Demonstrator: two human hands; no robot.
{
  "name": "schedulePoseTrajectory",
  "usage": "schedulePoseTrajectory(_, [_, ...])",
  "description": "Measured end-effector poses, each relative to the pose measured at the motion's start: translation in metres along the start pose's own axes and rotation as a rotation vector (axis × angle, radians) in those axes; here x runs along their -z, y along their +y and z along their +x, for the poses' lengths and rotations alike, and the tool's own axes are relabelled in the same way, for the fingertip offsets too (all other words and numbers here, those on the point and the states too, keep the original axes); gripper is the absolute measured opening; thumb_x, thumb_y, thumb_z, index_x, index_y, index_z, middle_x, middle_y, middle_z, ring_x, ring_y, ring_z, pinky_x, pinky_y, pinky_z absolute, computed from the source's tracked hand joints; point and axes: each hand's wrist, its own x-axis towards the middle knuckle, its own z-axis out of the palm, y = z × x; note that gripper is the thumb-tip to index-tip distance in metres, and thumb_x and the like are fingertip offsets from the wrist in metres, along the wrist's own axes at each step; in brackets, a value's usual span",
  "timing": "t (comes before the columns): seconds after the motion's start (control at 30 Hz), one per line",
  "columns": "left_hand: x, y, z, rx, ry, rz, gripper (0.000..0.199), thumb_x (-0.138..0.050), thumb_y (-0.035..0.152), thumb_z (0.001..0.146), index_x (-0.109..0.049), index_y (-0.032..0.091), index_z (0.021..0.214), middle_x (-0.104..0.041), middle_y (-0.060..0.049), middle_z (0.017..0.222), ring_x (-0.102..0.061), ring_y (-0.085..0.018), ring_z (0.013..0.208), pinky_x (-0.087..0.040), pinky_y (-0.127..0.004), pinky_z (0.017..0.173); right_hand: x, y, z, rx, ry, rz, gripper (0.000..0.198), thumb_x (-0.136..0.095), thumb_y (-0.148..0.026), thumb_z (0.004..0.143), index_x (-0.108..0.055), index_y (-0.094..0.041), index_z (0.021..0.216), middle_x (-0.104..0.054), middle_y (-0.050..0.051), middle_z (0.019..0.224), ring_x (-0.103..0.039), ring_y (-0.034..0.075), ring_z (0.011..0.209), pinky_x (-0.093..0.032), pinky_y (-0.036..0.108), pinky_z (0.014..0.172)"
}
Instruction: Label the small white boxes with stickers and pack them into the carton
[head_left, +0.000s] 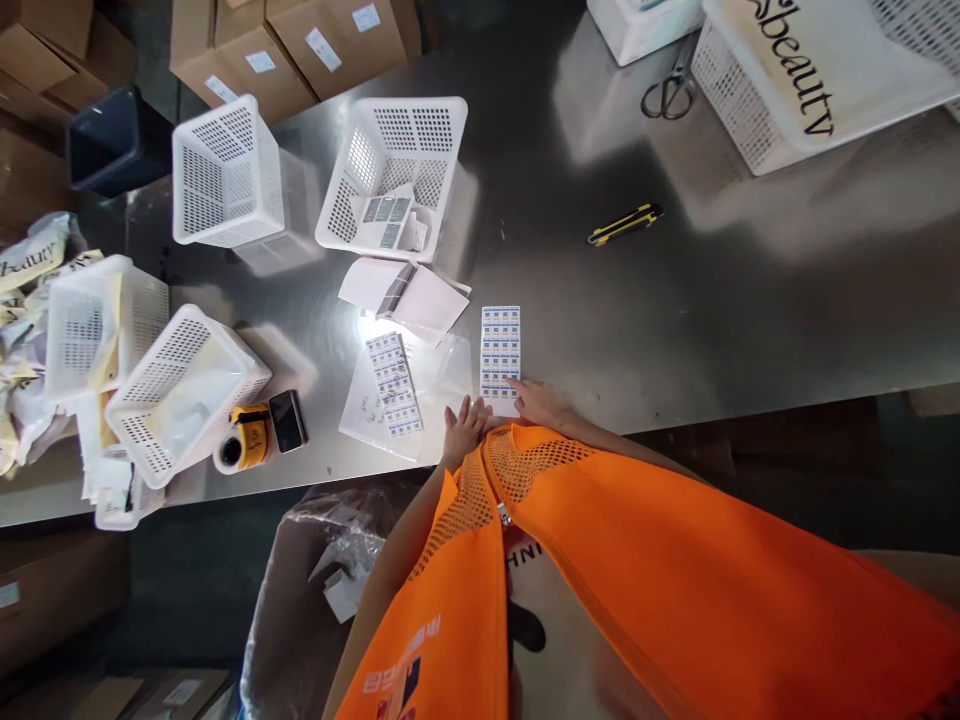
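A sheet of small blue-and-white labels with square codes (500,345) lies flat on the metal table in front of me. My right hand (538,402) is at its lower right edge, one finger stretched out onto the labels and nothing held. To the lower left of the sheet, my left hand (466,428) rests by the table edge with its fingers apart, holding nothing visible. A second label sheet (394,385) lies further left on a clear plastic bag (442,375) with handwriting on or under it. Above that is an open stack of white paper (431,297).
White perforated baskets (345,215) stand along the back and left; one holds printed cards (388,210). A yellow-black utility knife (625,225) and scissors (667,97) lie to the right. A phone (288,421) and yellow tape dispenser (251,435) sit left. A plastic-lined bin (300,570) is below.
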Motion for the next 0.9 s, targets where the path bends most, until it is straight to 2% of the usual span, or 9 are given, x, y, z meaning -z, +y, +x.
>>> schedulePoseTrajectory(0.07, [0.000,0.000,0.000,-0.002,0.003,0.000,0.056,-0.041,0.031,0.101,-0.034,0.031,0.157,-0.029,-0.009,0.163,-0.022,-0.036,0.152,-0.029,-0.070,0.113,0.006,0.000,0.002,-0.039,0.022,-0.002,0.058,-0.038,-0.027,0.101,-0.034,-0.021,0.158,-0.047,0.012,0.141,-0.056,0.018,0.115,-0.048,0.032,0.104])
schedulePoseTrajectory(0.17, [0.001,0.000,0.000,-0.005,0.003,0.000,0.056,-0.038,0.029,0.102,-0.034,0.029,0.157,-0.029,-0.009,0.163,-0.022,-0.036,0.152,-0.029,-0.071,0.112,0.015,0.004,0.008,-0.048,0.082,-0.020,0.064,-0.036,-0.033,0.101,-0.024,-0.020,0.162,-0.029,0.013,0.154,-0.047,0.023,0.127,-0.046,0.034,0.107])
schedulePoseTrajectory(0.27, [0.002,0.000,0.000,-0.007,-0.005,0.004,0.055,-0.035,0.029,0.102,-0.034,0.028,0.157,-0.028,-0.009,0.164,-0.022,-0.037,0.152,-0.029,-0.072,0.111,0.019,0.012,0.016,-0.010,0.102,-0.050,0.064,-0.037,-0.042,0.101,-0.028,-0.021,0.161,-0.015,0.009,0.161,-0.039,0.027,0.134,-0.043,0.040,0.110])
schedulePoseTrajectory(0.47, [0.001,0.000,0.001,-0.007,-0.010,0.011,0.056,-0.036,0.029,0.102,-0.033,0.028,0.158,-0.029,-0.009,0.163,-0.024,-0.037,0.152,-0.030,-0.072,0.111,0.016,0.021,0.022,0.038,0.099,-0.080,0.066,-0.038,-0.046,0.100,-0.031,-0.021,0.160,-0.013,0.006,0.162,-0.039,0.028,0.132,-0.043,0.041,0.108])
schedulePoseTrajectory(0.9, [-0.001,0.000,0.001,-0.006,0.000,0.021,0.055,-0.036,0.029,0.102,-0.034,0.028,0.157,-0.028,-0.009,0.163,-0.023,-0.036,0.152,-0.030,-0.071,0.112,0.009,0.023,0.024,0.032,0.143,-0.072,0.066,-0.036,-0.047,0.099,-0.031,-0.020,0.160,-0.013,0.004,0.162,-0.039,0.027,0.129,-0.040,0.041,0.108])
